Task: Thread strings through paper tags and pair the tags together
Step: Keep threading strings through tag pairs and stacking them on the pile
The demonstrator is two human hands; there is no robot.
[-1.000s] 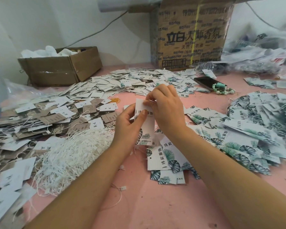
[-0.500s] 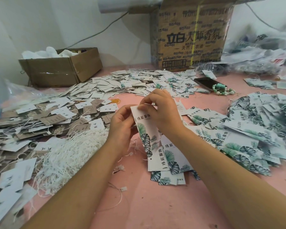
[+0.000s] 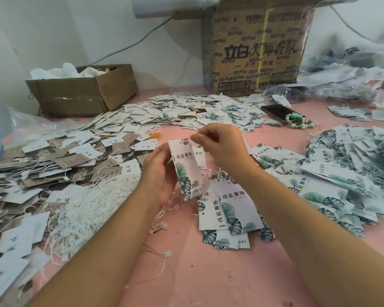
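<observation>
While left hand (image 3: 159,173) grips tag (image 3: 184,169), right hand (image 3: 220,147) pinches its top edge; threading likely underway, next pull string through.

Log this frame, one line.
step: threading | left hand: holds white leaf-print paper tag | right hand: pinches tag's top edge

pink table (image 3: 208,273) under heaps of paper tags (image 3: 186,111), a white string pile (image 3: 93,202), a phone (image 3: 275,111), a bead bracelet (image 3: 302,124)
</observation>
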